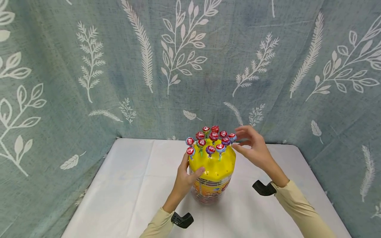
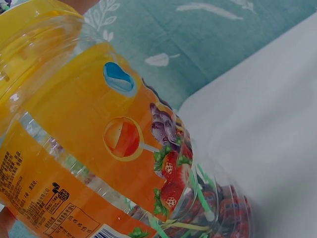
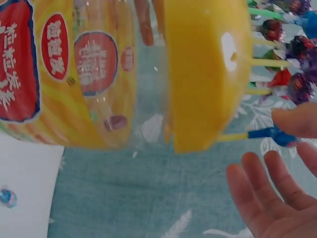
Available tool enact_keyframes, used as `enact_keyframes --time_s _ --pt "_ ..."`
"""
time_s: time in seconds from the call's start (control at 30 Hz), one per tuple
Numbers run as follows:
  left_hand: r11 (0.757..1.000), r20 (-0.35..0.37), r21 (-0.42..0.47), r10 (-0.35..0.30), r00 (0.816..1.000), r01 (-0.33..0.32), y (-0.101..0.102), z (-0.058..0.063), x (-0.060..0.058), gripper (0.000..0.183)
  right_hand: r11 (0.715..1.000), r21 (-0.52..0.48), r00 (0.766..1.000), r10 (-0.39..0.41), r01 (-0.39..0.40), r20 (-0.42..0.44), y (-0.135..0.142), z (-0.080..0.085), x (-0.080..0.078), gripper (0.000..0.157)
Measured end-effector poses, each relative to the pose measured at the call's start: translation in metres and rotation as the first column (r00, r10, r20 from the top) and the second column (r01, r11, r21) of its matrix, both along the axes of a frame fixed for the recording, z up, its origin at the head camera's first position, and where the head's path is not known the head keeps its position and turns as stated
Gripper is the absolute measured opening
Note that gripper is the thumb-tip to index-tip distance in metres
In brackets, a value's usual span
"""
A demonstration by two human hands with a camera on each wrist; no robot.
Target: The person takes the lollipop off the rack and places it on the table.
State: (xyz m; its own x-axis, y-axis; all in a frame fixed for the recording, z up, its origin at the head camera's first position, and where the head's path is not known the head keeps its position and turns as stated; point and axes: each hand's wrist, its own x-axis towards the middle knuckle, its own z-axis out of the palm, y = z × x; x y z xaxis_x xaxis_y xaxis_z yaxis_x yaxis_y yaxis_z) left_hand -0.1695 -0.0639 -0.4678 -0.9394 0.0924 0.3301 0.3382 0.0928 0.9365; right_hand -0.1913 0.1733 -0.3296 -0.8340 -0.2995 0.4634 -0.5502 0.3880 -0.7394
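A clear plastic candy jar with an orange printed label stands upright, its yellow lid bearing several wrapped lollipops stuck in by their sticks. My left hand grips the jar by its lid, thumb on the near side and fingers at the left side, partly hidden. Beside the lid's right edge is my right hand, fingers apart. Between its thumb and fingers in the right wrist view is the blue-wrapped lollipop, whose yellow stick enters the lid; no firm pinch shows.
A white-covered table lies under the jar. Leaf-patterned green-blue cloth hangs behind and at both sides. More lollipops lie inside the jar's bottom. A small blue-and-red thing rests on the white surface in the right wrist view.
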Motion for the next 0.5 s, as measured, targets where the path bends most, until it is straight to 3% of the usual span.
enact_keyframes --time_s 0.2,0.5 --pt "1.000 -0.026 0.009 -0.004 1.000 0.004 0.002 0.002 0.001 0.072 1.000 -0.031 0.999 -0.008 0.007 -0.046 -0.006 -0.006 0.000 0.034" --pt "1.000 -0.032 0.002 0.010 0.999 -0.010 0.003 0.001 0.002 0.072 0.998 -0.057 0.995 -0.035 0.030 -0.089 -0.009 -0.014 -0.002 0.033"
